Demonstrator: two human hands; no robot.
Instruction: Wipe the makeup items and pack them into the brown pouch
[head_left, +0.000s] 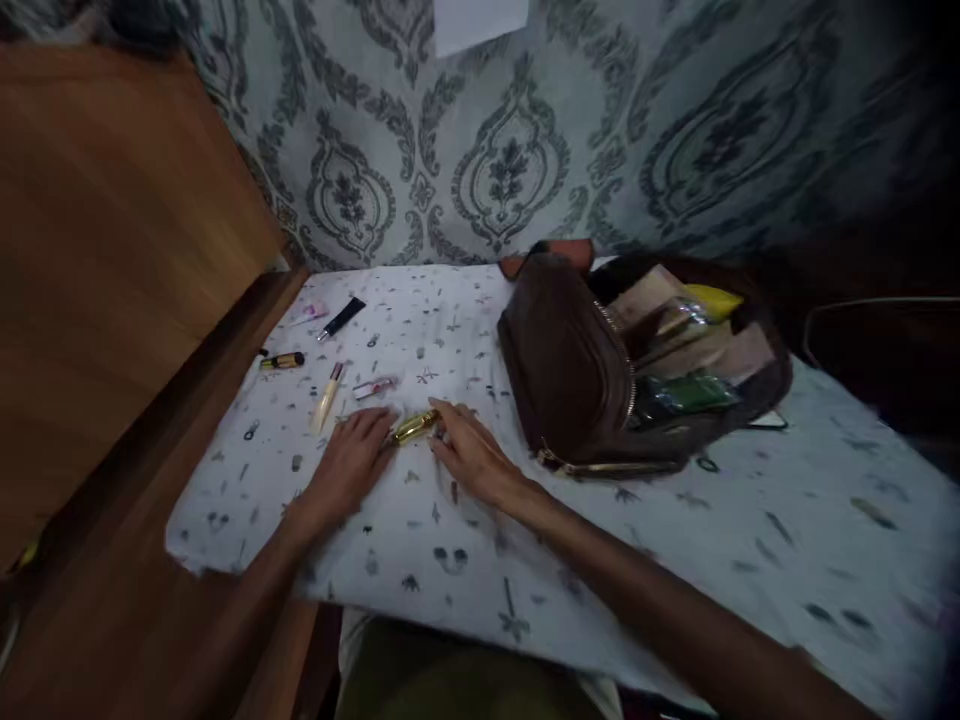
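A small shiny gold cosmetic tube (415, 428) lies level between my two hands, just above or on the printed white cloth. My right hand (476, 455) pinches its right end between thumb and fingers. At the other end, the fingertips of my left hand (352, 455) close on the tube. Just beyond my left hand are a pale tube with a dark cap (328, 397) and a small clear and pink tube (375, 387). Farther left lie a black and gold tube (283, 361), a black squeeze tube (342, 318) and a pinkish packet (307, 313).
A brown zippered bag (566, 350) stands open at the right, filled with packets, among them a green one (690, 393) and a yellow one (712, 300). A patterned wall (420, 150) rises behind the table, and a wooden panel (127, 200) borders it at left.
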